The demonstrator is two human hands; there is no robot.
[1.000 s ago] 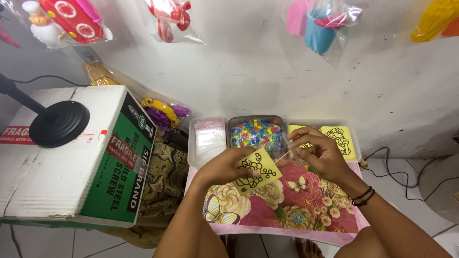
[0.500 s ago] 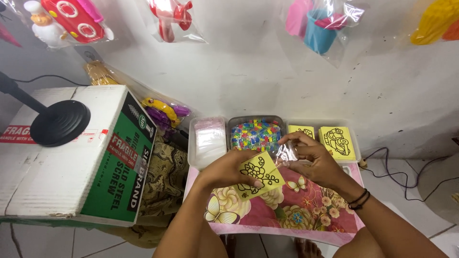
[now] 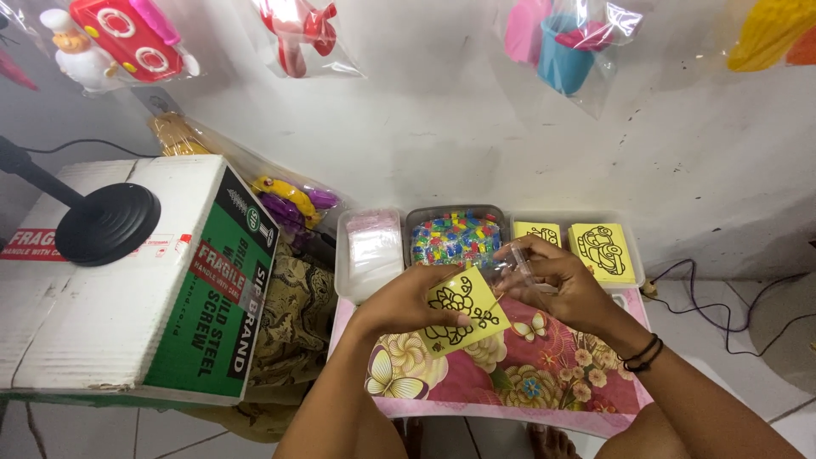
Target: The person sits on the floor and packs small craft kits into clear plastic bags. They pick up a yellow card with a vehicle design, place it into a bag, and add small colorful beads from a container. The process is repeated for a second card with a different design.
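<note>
Yellow card (image 3: 463, 310) with black flower outline, pinched in left hand (image 3: 408, 299) above flowered counter (image 3: 544, 374); right hand (image 3: 557, 280) closed on clear bag (image 3: 514, 265) and thin stick. Best kept level, bag mouth held wide, card slid in corner first.

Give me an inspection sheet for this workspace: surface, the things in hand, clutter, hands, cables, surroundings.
Surface: small floral table, pink with butterflies.
Things in hand: yellow card with black flower outline; small clear bag.
Clutter: clear tray of plastic bags, tray of coloured pieces, stacks of yellow cards at the back edge.
Hands: left hand holds the yellow card; right hand holds the clear bag, fingers pinched.
Cables: black cable on the floor at right.
Surroundings: cardboard box bearing a black stand base; bagged toys hung on the white wall.
</note>
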